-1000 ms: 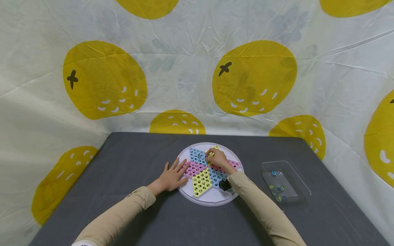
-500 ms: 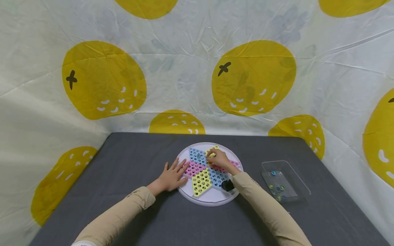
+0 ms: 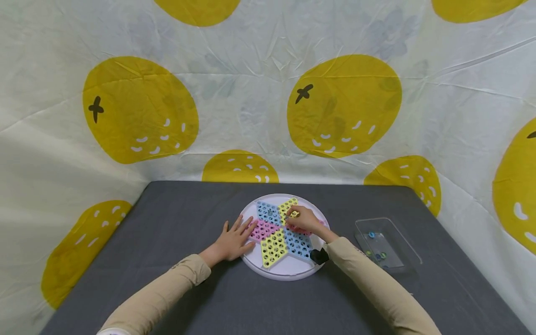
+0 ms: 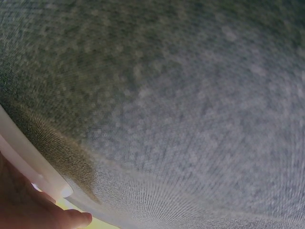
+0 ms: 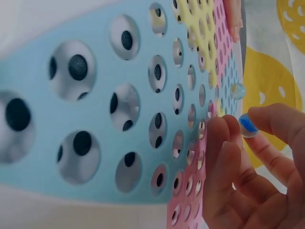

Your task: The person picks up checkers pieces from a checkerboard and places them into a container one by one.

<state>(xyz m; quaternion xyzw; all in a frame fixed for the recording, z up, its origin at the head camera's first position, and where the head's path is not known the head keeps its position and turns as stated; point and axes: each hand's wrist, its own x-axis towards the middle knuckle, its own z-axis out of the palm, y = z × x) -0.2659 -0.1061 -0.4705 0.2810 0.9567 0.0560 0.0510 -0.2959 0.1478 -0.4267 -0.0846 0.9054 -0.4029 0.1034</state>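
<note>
A round white Chinese checkers board (image 3: 293,269) lies on the table, its star of blue, yellow and pink triangles full of holes. My left hand (image 3: 231,243) rests on the board's left rim with fingers spread; in the left wrist view only part of it shows at the lower corner. Above the board's far right part, my right hand (image 3: 306,219) pinches a clear marble with a blue swirl (image 5: 248,125) at its fingertips. Another glass marble (image 5: 238,91) sits on the far blue triangle (image 3: 264,207), beyond the held one.
A clear plastic box (image 3: 387,244) stands to the right of the board, with a blue marble (image 3: 371,235) and several others in it. Dark cloth covers the table (image 3: 188,200). A white curtain with yellow fruit prints (image 3: 343,107) hangs behind it.
My right hand has moved a little to the right and nearer to me, uncovering more of the far yellow triangle. The left hand keeps its place on the rim.
</note>
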